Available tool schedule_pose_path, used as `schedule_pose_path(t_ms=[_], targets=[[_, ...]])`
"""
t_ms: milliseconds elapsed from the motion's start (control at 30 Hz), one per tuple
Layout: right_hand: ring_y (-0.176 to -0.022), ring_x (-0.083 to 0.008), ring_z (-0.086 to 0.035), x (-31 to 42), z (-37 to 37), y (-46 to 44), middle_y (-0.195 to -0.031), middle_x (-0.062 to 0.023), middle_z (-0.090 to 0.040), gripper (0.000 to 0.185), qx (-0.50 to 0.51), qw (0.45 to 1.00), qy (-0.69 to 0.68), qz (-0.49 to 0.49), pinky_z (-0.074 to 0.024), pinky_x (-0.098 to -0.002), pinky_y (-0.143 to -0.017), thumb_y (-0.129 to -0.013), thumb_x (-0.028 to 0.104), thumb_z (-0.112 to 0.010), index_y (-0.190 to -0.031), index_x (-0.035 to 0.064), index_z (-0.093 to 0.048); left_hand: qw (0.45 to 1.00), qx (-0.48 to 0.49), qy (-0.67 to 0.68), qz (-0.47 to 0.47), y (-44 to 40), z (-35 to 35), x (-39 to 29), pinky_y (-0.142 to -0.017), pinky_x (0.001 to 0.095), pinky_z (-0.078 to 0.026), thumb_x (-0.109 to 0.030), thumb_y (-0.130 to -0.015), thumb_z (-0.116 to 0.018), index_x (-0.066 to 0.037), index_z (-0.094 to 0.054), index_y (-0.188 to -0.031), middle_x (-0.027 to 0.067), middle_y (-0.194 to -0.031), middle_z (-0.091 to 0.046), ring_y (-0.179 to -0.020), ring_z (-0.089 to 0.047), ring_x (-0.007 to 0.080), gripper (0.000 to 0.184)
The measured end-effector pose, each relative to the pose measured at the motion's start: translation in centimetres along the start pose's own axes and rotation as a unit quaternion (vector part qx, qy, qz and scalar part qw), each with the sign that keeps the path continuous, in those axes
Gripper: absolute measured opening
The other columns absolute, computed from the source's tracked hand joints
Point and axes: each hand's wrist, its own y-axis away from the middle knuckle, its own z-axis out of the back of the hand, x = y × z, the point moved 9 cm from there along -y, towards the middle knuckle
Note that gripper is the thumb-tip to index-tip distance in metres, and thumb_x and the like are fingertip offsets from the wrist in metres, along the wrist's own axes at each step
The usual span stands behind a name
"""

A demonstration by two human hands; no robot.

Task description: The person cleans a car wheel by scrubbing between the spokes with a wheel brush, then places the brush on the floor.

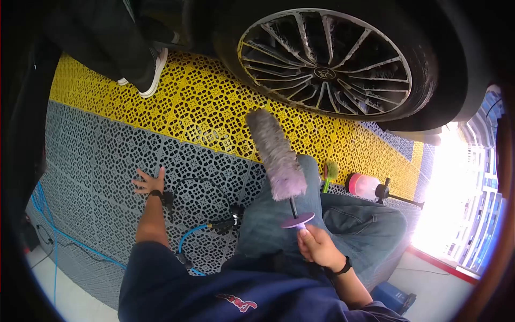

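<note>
My right hand (320, 248) is closed around the handle of a fluffy wheel brush (273, 150). The brush has a round purple guard (298, 220) above my fist, and its grey-to-lilac head points up toward the wheel (324, 67) without touching it. My left hand (147, 183) is stretched out with its fingers spread over the grey grid floor (107, 155); I cannot tell if it rests on the floor. Nothing is in it. Beside that wrist is a black object (168, 200) whose kind I cannot make out. White foam or streaks show on the wheel's spokes.
A green-handled brush (330, 173) and a pink-and-clear spray bottle (367, 186) lie right of my knee. A blue hose (188, 236) with a dark fitting (235, 213) lies left of my leg. Another person's shoe (155, 74) stands on the yellow tiles (198, 96).
</note>
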Motion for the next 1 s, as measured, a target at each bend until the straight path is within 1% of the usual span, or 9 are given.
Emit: schedule_pose_path(t_ms=[200,300,467,600,700,767,833,933,1000], targets=[[-0.047,-0.0101,-0.048,7.1,0.3,-5.2,-0.057,0.0014,-0.050,0.031,-0.036,0.968,0.157,0.195,-0.0388,-0.0273,-0.046,-0.106,0.025,-0.041,-0.085,0.0041,-0.048,1.000,0.008,0.008,-0.011,-1.3,-0.3,0.1,-0.107,0.0718,-0.028,-0.092,-0.061,-0.057,-0.036,0.015,-0.155,0.0179,-0.159,0.026,-0.140,0.024,0.0562,0.132],[-0.042,-0.0074,-0.036,12.3,-0.7,-10.8,-0.060,0.0041,-0.041,0.036,-0.035,0.991,-0.020,0.127,-0.0282,-0.0240,-0.036,-0.106,0.039,-0.040,-0.083,0.0123,-0.043,1.000,-0.011,-0.002,-0.012,-1.9,-0.8,0.4,-0.104,0.0756,-0.026,-0.092,-0.062,-0.057,-0.035,0.015,-0.155,0.0188,-0.159,0.025,-0.140,0.022,0.0568,0.131],[-0.043,-0.0057,-0.028,24.0,-4.5,-21.3,-0.059,0.0063,-0.034,0.036,0.087,0.944,-0.207,0.241,-0.0202,-0.0220,-0.037,-0.104,0.043,-0.045,-0.084,0.0138,-0.043,1.000,-0.003,0.003,-0.018,-0.2,0.4,-0.5,-0.104,0.0758,-0.026,-0.094,-0.062,-0.053,-0.035,0.015,-0.155,0.0189,-0.160,0.024,-0.141,0.020,0.0572,0.130],[-0.042,-0.0054,-0.027,21.7,-11.5,-17.5,-0.059,0.0068,-0.031,0.037,0.005,0.931,-0.299,0.211,-0.0195,-0.0229,-0.036,-0.104,0.045,-0.043,-0.083,0.0145,-0.041,1.000,-0.007,-0.014,-0.005,-1.4,-0.4,0.3,-0.105,0.0751,-0.025,-0.091,-0.066,-0.055,-0.038,0.019,-0.154,0.0167,-0.160,0.026,-0.143,0.019,0.0535,0.127],[-0.041,-0.0063,-0.027,22.3,-14.0,-18.4,-0.059,0.0062,-0.030,0.037,0.049,0.931,-0.322,0.164,-0.0192,-0.0238,-0.036,-0.105,0.044,-0.039,-0.083,0.0145,-0.040,1.000,-0.006,-0.012,-0.002,-0.3,0.2,-0.4,-0.105,0.0740,-0.026,-0.093,-0.064,-0.054,-0.037,0.019,-0.154,0.0176,-0.160,0.025,-0.143,0.019,0.0541,0.129],[-0.040,-0.0076,-0.026,28.8,-13.8,-20.6,-0.057,0.0045,-0.029,0.037,0.113,0.896,-0.305,0.302,-0.0191,-0.0249,-0.035,-0.106,0.042,-0.036,-0.082,0.0146,-0.039,1.000,-0.006,-0.008,-0.006,-0.7,-0.1,-0.1,-0.105,0.0745,-0.026,-0.093,-0.063,-0.054,-0.037,0.019,-0.154,0.0178,-0.160,0.025,-0.143,0.019,0.0542,0.129],[-0.038,-0.0097,-0.026,30.6,-15.5,-21.6,-0.054,0.0030,-0.027,0.037,0.104,0.892,-0.348,0.270,-0.0202,-0.0271,-0.034,-0.106,0.042,-0.034,-0.082,0.0142,-0.038,1.000,-0.007,-0.005,-0.014,-0.8,0.3,-0.6,-0.104,0.0750,-0.025,-0.093,-0.063,-0.054,-0.037,0.018,-0.154,0.0180,-0.160,0.025,-0.143,0.019,0.0543,0.130],[-0.037,-0.0102,-0.028,26.8,-14.7,-23.1,-0.053,0.0037,-0.028,0.038,-0.004,0.898,-0.311,0.310,-0.0224,-0.0277,-0.034,-0.106,0.044,-0.037,-0.083,0.0142,-0.037,1.000,0.007,0.018,-0.016,0.0,-0.2,0.3,-0.103,0.0764,-0.024,-0.093,-0.062,-0.055,-0.036,0.017,-0.155,0.0183,-0.160,0.025,-0.143,0.019,0.0544,0.130],[-0.038,-0.0064,-0.028,22.0,-14.0,-22.0,-0.054,0.0077,-0.028,0.041,0.025,0.925,-0.278,0.257,-0.0226,-0.0246,-0.034,-0.103,0.048,-0.044,-0.076,0.0180,-0.037,1.000,-0.012,0.015,-0.012,-1.1,-0.3,0.1,-0.102,0.0775,-0.024,-0.092,-0.063,-0.055,-0.036,0.017,-0.155,0.0180,-0.160,0.025,-0.143,0.019,0.0543,0.130]])
